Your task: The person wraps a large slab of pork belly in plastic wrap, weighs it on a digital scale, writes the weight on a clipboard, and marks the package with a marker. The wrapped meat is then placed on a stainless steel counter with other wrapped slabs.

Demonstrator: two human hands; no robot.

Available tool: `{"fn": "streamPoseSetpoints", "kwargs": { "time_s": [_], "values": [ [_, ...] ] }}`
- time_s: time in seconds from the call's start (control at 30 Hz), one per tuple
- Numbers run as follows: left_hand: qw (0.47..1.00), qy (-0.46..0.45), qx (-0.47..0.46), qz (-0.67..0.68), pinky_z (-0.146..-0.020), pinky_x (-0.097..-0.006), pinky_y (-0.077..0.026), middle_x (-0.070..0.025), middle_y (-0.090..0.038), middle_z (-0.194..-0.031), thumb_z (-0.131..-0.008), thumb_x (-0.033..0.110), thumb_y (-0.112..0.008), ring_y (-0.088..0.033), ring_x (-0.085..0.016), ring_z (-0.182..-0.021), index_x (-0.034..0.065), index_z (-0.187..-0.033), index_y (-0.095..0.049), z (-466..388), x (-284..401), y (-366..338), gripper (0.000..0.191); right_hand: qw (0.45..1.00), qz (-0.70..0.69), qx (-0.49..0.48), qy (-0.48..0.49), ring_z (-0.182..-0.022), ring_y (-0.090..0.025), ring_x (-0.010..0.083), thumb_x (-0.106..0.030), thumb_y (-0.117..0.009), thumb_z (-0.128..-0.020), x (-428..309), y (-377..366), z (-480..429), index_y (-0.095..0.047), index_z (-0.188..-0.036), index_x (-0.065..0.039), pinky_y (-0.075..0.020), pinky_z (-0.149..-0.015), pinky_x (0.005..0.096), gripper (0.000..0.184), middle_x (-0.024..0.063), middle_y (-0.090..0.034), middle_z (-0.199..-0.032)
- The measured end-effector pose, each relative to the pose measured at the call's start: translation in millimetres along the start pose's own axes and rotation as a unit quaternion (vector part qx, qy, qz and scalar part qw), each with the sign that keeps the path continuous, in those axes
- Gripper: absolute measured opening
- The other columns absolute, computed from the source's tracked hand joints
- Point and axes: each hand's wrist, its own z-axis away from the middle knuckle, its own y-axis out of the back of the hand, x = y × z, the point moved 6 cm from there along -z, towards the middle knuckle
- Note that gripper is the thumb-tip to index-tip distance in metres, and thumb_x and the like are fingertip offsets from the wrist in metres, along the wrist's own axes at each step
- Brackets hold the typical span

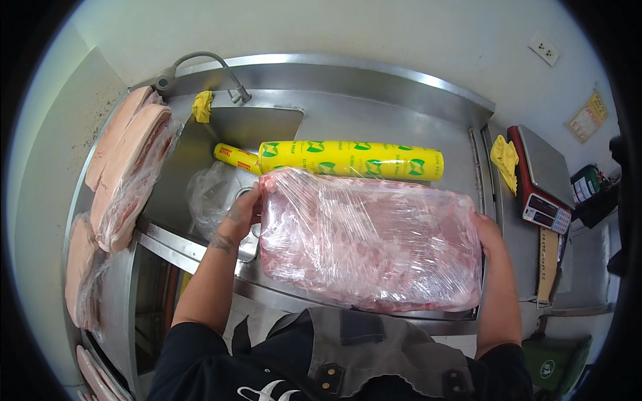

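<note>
A large slab of meat wrapped in clear cling film (371,245) is held between my two hands, in front of my apron. My left hand (247,208) grips its left end near the upper corner. At the opposite end, my right hand (485,230) presses on the side, its fingers partly hidden by the slab. Just beyond the slab lies a thick yellow roll of cling wrap (351,153) with green print. A thinner yellow roll (236,156) pokes out to its left, over the sink.
Several pork slabs (133,175) are stacked along the left counter, some film-wrapped. The steel sink (173,185) holds a crumpled clear plastic bag (208,198); a faucet (241,92) and yellow cloth (202,106) sit behind. On the right are another yellow cloth (504,159) and a digital scale (544,165).
</note>
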Motion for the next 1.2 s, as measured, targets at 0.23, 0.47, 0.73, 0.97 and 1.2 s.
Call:
{"fn": "streamPoseSetpoints", "kwargs": {
  "time_s": [0.23,0.47,0.73,0.97,1.2],
  "values": [
    [0.994,-0.054,-0.063,0.074,-0.094,-0.0322,-0.053,-0.0079,-0.07,-0.116,-0.106,0.034,-0.061,-0.066,-0.015,-0.103,-0.0008,-0.129,-0.062,-27,-1,-23,0.041,0.982,-0.165,-0.074,-0.054,-0.091,-0.073,0.024,-0.05,-0.061,-0.104,-7,-24,6,-0.069,-0.12,0.002,-0.0584,-0.084,0.0369,0.055,0.0141,-0.076,-0.109],
    [0.936,-0.129,-0.05,0.324,-0.107,-0.0448,-0.05,-0.0114,-0.07,-0.124,-0.11,0.05,-0.045,-0.065,-0.027,-0.116,0.0028,-0.131,-0.06,1,38,-38,0.054,0.953,-0.272,-0.102,0.081,-0.11,-0.071,0.0268,-0.045,-0.059,-0.106,-29,-14,34,-0.061,-0.136,0.004,-0.0569,-0.096,0.0409,0.057,0.0167,-0.071,-0.124],
    [0.866,-0.309,-0.149,0.364,-0.118,-0.0425,-0.037,-0.0128,-0.064,-0.139,-0.11,0.036,-0.041,-0.056,-0.025,-0.133,-0.0014,-0.135,-0.06,21,89,-31,0.048,0.866,-0.13,-0.014,0.483,-0.124,-0.059,0.0209,-0.047,-0.075,-0.095,-153,58,117,-0.054,-0.139,0.001,-0.0436,-0.109,0.0356,0.068,0.0103,-0.063,-0.132],
    [0.931,-0.237,-0.258,0.102,-0.109,-0.0447,-0.047,-0.0165,-0.067,-0.133,-0.111,0.051,-0.039,-0.066,-0.029,-0.119,-0.0025,-0.122,-0.07,61,58,-13,0.063,0.961,0.087,-0.144,0.221,-0.11,-0.059,0.0145,-0.032,-0.083,-0.081,-67,67,191,-0.061,-0.119,-0.004,-0.0454,-0.098,0.0312,0.052,0.0024,-0.061,-0.114],
    [0.992,-0.116,-0.04,-0.042,-0.09,-0.0357,-0.056,-0.0083,-0.072,-0.117,-0.091,0.026,-0.079,-0.069,-0.021,-0.105,0.006,-0.121,-0.07,55,6,-12,0.037,0.979,0.191,-0.011,0.076,-0.105,-0.058,0.0134,-0.01,-0.077,-0.085,25,44,151,-0.064,-0.125,-0.004,-0.0498,-0.094,0.0324,0.042,0.004,-0.063,-0.117]
  ]
}}
